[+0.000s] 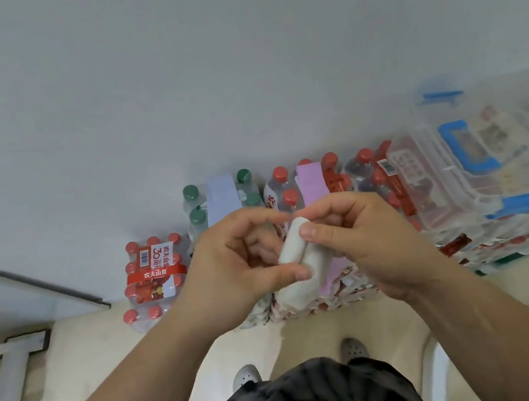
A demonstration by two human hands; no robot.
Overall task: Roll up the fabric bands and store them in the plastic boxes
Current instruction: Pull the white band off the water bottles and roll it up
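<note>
A white fabric band point(293, 246) is held between both hands in front of me, its upper end wound into a small roll and its loose tail hanging down. My left hand point(232, 267) pinches the roll from the left with thumb and fingers. My right hand point(361, 230) grips it from the right, thumb on top. A pale blue band point(220, 200) and a pink band point(312, 182) lie flat on the bottle packs behind. Clear plastic boxes point(479, 166) with blue latches sit on the packs at right.
Shrink-wrapped packs of water bottles with red and green caps point(153, 270) stand against the white wall. A white table leg point(5, 390) is at the left. My shoes point(246, 376) stand on the beige floor below.
</note>
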